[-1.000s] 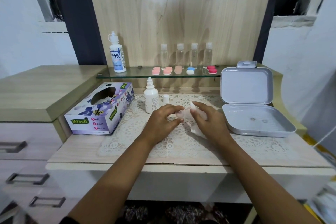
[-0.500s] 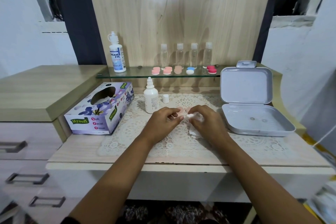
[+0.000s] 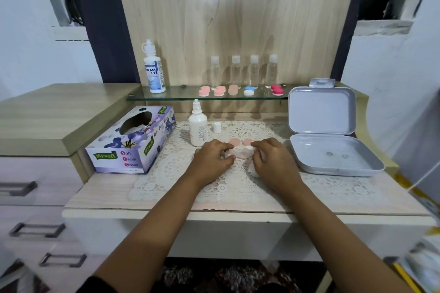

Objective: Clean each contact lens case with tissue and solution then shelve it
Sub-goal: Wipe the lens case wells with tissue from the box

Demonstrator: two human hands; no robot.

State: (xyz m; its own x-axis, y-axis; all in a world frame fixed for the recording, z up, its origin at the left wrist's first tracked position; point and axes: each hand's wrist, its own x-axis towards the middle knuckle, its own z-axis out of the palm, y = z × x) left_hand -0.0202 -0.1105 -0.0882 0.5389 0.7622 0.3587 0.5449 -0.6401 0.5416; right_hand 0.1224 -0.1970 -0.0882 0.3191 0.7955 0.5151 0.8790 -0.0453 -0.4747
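On the lace mat, my left hand [image 3: 212, 157] pinches the left end of a clear contact lens case [image 3: 234, 153]. Two peach caps [image 3: 241, 142] lie just behind it. My right hand [image 3: 271, 162] holds a crumpled white tissue [image 3: 252, 169] and presses a corner of it into the case's right well. An uncapped white solution bottle [image 3: 197, 129] stands behind my left hand, its small cap [image 3: 217, 127] beside it. Several closed lens cases [image 3: 240, 90], peach, blue-white and red, sit on the glass shelf [image 3: 181, 96].
A purple tissue box [image 3: 133, 143] lies at the left of the desk. An open grey plastic box [image 3: 328, 150] sits at the right. The shelf also carries a Dream Eye bottle [image 3: 153, 71] and several small clear bottles [image 3: 245, 71]. Drawers stand at the left.
The case and both hands have come down from a raised position onto the mat. The tissue corner now presses into the right well, and the two caps show behind.
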